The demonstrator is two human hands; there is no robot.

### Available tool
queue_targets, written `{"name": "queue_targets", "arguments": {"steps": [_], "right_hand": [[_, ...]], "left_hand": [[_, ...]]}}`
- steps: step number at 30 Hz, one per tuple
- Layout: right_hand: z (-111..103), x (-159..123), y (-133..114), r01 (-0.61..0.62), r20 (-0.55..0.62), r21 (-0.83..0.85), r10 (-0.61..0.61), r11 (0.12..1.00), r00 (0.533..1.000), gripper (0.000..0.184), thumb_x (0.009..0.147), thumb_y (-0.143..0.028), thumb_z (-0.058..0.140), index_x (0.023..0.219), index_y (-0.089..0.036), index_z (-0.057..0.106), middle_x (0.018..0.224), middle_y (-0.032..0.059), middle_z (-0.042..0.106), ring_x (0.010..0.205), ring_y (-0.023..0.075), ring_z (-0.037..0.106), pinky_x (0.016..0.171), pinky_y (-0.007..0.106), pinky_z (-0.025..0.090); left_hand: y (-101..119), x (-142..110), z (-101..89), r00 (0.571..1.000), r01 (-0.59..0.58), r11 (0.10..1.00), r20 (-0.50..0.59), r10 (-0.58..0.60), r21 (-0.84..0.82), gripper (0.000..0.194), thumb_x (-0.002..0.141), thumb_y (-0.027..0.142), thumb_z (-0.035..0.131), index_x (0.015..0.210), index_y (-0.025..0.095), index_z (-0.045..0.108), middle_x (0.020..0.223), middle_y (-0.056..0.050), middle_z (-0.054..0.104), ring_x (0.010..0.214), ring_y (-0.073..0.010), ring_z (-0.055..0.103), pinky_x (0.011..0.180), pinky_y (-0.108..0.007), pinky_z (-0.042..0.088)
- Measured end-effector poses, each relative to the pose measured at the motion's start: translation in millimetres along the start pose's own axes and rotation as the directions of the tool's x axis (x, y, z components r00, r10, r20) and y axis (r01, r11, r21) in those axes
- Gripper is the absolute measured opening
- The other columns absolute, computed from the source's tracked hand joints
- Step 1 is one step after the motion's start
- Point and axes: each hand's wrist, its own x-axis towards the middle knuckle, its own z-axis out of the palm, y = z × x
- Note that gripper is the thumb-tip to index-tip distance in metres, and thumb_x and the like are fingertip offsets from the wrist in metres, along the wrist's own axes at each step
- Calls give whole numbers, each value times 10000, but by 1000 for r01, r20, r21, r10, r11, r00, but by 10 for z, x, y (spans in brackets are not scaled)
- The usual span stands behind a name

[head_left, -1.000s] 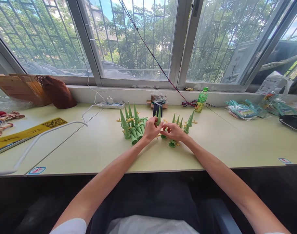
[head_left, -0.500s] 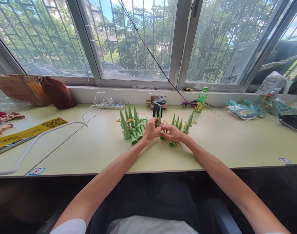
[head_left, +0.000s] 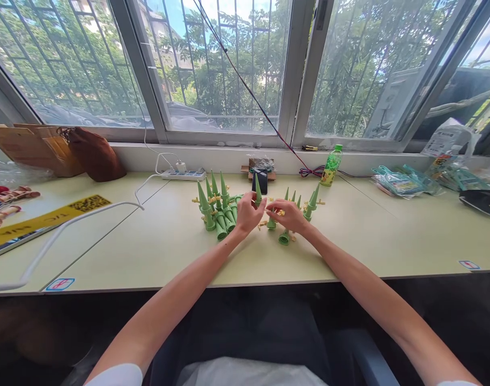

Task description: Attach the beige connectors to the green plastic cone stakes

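A pointed green plastic watering spike (head_left: 258, 190) stands tip-up in the closed fingers of my left hand (head_left: 249, 214). Just to its right, my right hand (head_left: 290, 215) has its thumb and fingertips drawn together, but anything between them is too small to make out. Below those fingertips is a short green piece (head_left: 271, 222), partly covered by the hand. Several more green spikes with small yellow side valves (head_left: 205, 208) stand and lie left of my left hand. Others (head_left: 310, 206) stand behind and right of my right hand, and a green ring-ended piece (head_left: 284, 238) lies in front of it.
A dark phone (head_left: 260, 182) and a small box (head_left: 268, 165) are behind my hands. A green-capped bottle (head_left: 332, 165) stands at the back right, near plastic-wrapped packets (head_left: 401, 181). A power strip (head_left: 184, 174), white cable (head_left: 108, 206) and brown pouch (head_left: 95, 154) are on the left.
My hands have drawn slightly apart. The left hand has shifted a little left with the spike, and the right fingertips have come away from it.
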Motion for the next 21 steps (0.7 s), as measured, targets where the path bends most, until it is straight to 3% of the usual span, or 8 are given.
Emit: {"name": "queue_targets", "arguments": {"steps": [7,12,16,21], "right_hand": [[-340,201,-109,75,-175,-177,-106,981,979,245,955,-316,482,952,-221,708,979,94,693,925,223,625,860,374,493],[-683,536,-84,108,-180,-385,-189,916,965,258,957,-210,450,955,-190,707,974,108,679,916,240,573,895,400,455],[-781,691,79,97,-126,-483,-178,870,976,280,923,-120,444,968,-167,716,959,119,670,878,251,546,843,399,450],[-720,685,244,99,-97,-506,-171,857,980,293,910,-86,442,960,-152,723,943,121,673,844,241,537,816,384,445]], "left_hand": [[45,-1,-20,993,23,999,-111,-28,-49,234,864,402,596,790,189,534,779,-25,607,572,-114,532,598,-278,439],[63,-19,-12,994,23,998,-102,-29,-61,222,862,383,602,787,186,531,773,-21,602,563,-105,518,585,-267,433],[46,-33,-2,1000,7,999,-27,-9,-44,231,831,357,631,721,193,509,684,-1,568,565,-111,488,575,-264,418],[5,-73,47,994,-41,998,97,45,-45,247,818,356,624,686,195,490,642,11,519,573,-114,456,552,-256,388]]}}
